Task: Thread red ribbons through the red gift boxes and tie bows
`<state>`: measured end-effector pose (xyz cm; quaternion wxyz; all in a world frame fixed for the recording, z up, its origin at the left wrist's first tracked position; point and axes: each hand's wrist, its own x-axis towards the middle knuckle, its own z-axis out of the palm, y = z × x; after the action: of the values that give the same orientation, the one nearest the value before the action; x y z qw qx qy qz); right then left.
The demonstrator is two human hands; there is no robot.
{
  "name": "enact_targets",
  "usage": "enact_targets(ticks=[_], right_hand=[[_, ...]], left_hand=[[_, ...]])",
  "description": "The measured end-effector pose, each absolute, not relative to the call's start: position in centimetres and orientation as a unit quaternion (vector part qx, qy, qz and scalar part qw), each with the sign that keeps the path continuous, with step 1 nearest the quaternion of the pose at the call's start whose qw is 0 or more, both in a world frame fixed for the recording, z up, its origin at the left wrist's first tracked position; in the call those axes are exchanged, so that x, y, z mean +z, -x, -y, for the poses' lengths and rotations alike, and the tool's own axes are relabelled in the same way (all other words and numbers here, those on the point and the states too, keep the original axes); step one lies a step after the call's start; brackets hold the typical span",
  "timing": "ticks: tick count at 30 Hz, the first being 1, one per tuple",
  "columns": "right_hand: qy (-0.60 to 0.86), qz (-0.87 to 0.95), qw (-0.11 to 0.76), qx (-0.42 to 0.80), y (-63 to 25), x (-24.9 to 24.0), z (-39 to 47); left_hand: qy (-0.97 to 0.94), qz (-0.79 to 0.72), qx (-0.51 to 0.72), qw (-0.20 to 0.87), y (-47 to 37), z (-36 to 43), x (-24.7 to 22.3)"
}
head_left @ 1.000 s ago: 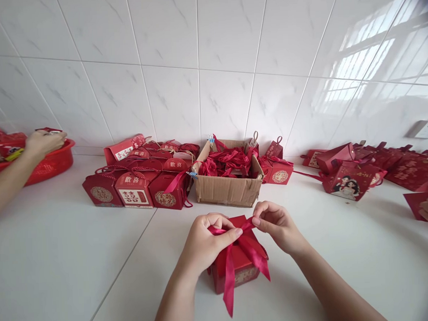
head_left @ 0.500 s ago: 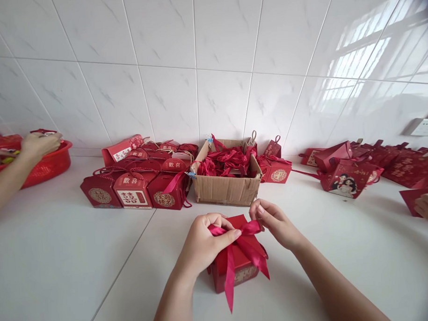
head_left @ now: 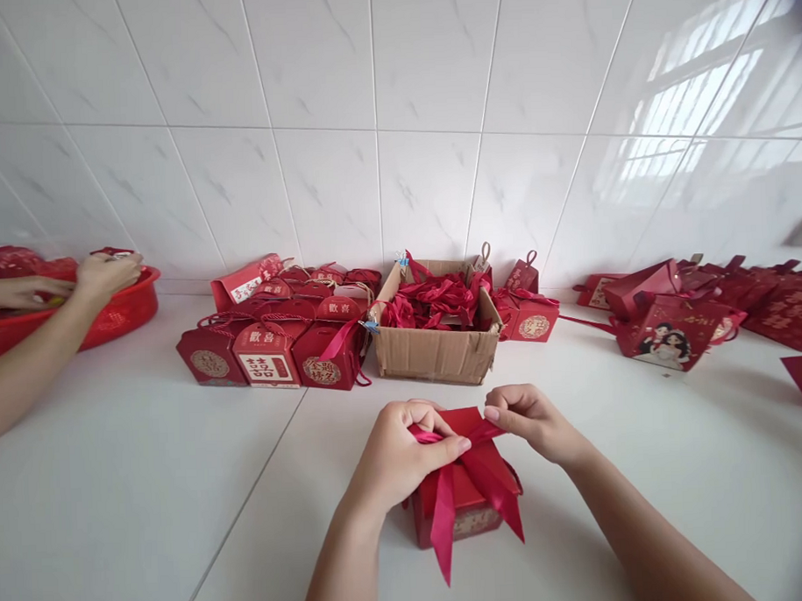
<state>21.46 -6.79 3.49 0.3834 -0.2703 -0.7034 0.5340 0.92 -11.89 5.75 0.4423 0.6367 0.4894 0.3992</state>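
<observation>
A red gift box [head_left: 427, 516] with a gold pattern stands on the white surface in front of me. Across its top lies a shiny crimson ribbon [head_left: 444, 518], its two tails hanging over the near side. My left hand [head_left: 412, 449] pinches the ribbon at its middle, thumb on top, over the box's left part. To the right, my right hand [head_left: 527, 423] has thumb and forefinger closed on the ribbon's right loop. Its other fingers are curled. The left part of the ribbon is partly hidden behind my left fingers.
Behind the box stands a cardboard box [head_left: 435, 356] of crimson ribbons. Red gift boxes [head_left: 266, 356] are grouped left of it, more [head_left: 665, 331] at right. At far left, another person's hands reach over a red basket [head_left: 122, 315].
The view has shifted slightly left. My right finger and thumb have closed on the ribbon's right loop, which is now pulled flatter. The person's hand at the right edge is out of view.
</observation>
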Motion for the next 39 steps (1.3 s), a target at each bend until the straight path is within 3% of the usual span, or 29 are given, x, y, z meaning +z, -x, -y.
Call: enact_targets(ticks=[10,20,27,39], right_hand=[[0.271,0.698,0.399,0.529,-21.5,3.2,6.4],[0.351,0.647,0.521,0.432,-20.1,3.5,7.4],[0.328,0.781,0.431,0.310,-20.0,4.3,8.9],[0.307,0.822,0.403,0.259,-19.6,5.3,10.1]], left_hand=[[-0.637,-0.497,0.395,0.437,-1.1,12.1,6.3],[-0.569,-0.465,0.477,0.481,-1.3,12.0,6.6],[-0.547,-0.445,0.472,0.529,-1.0,12.1,6.9],[-0.513,-0.370,0.469,0.617,-0.3,12.1,6.3]])
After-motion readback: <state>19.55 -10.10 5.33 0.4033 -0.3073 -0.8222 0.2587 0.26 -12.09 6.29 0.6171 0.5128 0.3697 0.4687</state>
